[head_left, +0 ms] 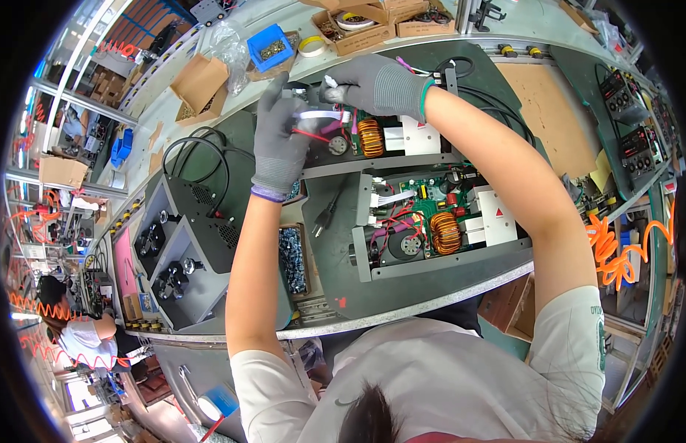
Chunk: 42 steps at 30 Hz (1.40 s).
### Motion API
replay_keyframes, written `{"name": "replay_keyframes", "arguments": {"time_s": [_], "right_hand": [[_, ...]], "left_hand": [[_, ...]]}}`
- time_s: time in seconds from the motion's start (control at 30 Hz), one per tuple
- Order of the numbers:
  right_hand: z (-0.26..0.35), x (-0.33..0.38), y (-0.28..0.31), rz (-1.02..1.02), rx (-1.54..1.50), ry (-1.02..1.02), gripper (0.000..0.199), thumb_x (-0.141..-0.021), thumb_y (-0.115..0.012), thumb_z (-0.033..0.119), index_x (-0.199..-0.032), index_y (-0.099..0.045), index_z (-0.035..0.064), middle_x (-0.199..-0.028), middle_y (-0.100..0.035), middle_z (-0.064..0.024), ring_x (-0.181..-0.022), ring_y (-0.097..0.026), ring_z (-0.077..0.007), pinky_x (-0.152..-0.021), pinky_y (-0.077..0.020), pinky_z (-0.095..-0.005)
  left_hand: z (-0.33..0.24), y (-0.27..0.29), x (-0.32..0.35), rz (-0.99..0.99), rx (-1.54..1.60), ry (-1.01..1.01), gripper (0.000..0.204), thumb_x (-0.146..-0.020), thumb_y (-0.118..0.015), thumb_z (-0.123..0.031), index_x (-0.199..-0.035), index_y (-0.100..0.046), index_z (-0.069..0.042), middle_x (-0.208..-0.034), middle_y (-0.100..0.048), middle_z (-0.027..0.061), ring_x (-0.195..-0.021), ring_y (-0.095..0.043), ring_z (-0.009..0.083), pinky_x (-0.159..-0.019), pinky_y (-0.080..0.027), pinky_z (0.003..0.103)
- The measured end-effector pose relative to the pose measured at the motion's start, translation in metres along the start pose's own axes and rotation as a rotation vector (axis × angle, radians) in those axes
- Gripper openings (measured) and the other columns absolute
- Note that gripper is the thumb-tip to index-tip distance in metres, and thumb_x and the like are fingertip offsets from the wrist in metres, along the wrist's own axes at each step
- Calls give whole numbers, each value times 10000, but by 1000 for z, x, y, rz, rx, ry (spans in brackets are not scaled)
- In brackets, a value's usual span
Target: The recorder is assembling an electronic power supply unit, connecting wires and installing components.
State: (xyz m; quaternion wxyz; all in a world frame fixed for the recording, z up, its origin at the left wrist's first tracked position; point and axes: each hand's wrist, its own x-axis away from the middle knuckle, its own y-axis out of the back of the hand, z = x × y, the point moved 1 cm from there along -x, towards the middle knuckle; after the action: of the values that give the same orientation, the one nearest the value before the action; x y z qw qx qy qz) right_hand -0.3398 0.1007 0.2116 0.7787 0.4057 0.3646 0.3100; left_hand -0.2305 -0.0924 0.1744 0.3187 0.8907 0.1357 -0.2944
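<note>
Both my hands wear grey knit gloves and meet at the left end of the farther metal chassis [380, 164]. My left hand [278, 136] is bent around that end, its fingers closed on a part I cannot make out. From the right, my right hand [372, 85] reaches over the chassis with its fingertips pinched near a small silvery part [301, 93]; what they grip is hidden. Below them are a white ribbon cable [321, 115], a copper coil [371, 138] and a round grey disc [338, 145]. A similar nearer chassis [439, 267] holds a green circuit board [424, 193], apart from my hands.
Black metal housings [202, 203] with cables stand at left. A parts box [292, 258] lies by my left forearm, and a black plug [326, 215] on the green mat. Beyond are a blue bin [270, 47] of screws and cardboard boxes [200, 83]. Orange coiled hose [616, 251] hangs at right.
</note>
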Motion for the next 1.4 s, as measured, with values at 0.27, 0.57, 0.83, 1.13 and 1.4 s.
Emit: {"name": "replay_keyframes", "arguments": {"time_s": [0.27, 0.57, 0.83, 1.13, 1.4], "right_hand": [[20, -7, -8, -26, 179, -189, 389, -924, -630, 470, -1073, -751, 132, -886, -721, -149, -870, -698, -350, -784, -547, -468], [28, -14, -14, 32, 200, -142, 393, -923, -568, 429, -1164, -747, 175, -1071, -741, -148, -1007, -713, -337, -887, -553, -478], [15, 6, -18, -110, 228, 265, 313, -874, -671, 304, -1135, -731, 142, -917, -706, -135, -878, -666, -369, -766, -524, -492], [18, 8, -26, -138, 147, 279, 282, -876, -692, 226, -1138, -711, 123, -969, -696, -116, -925, -659, -366, -816, -525, -476], [16, 16, -14, -62, 99, 89, 259, -851, -730, 250, -1085, -736, 140, -961, -705, -135, -946, -666, -367, -810, -526, -480]], "left_hand": [[-11, 7, -2, 15, -256, -287, 227, -813, -780, -143, -1006, -663, -120, -1231, -648, 120, -1106, -583, 320, -974, -460, 442], [-19, 17, 4, -5, -503, -367, 190, -740, -716, -105, -917, -668, -152, -783, -636, 28, -799, -600, 269, -758, -410, 446], [-21, 2, 1, -94, -375, -148, 301, -863, -751, -369, -1041, -698, -131, -753, -631, 100, -721, -650, 319, -653, -499, 442], [-17, 0, 14, -147, -503, -143, 148, -884, -721, -270, -953, -703, -141, -899, -632, 103, -886, -607, 344, -798, -473, 467], [-29, -12, 15, -205, -506, -130, 428, -800, -731, -164, -1216, -646, -105, -1218, -580, 189, -1137, -512, 408, -932, -441, 506]]}}
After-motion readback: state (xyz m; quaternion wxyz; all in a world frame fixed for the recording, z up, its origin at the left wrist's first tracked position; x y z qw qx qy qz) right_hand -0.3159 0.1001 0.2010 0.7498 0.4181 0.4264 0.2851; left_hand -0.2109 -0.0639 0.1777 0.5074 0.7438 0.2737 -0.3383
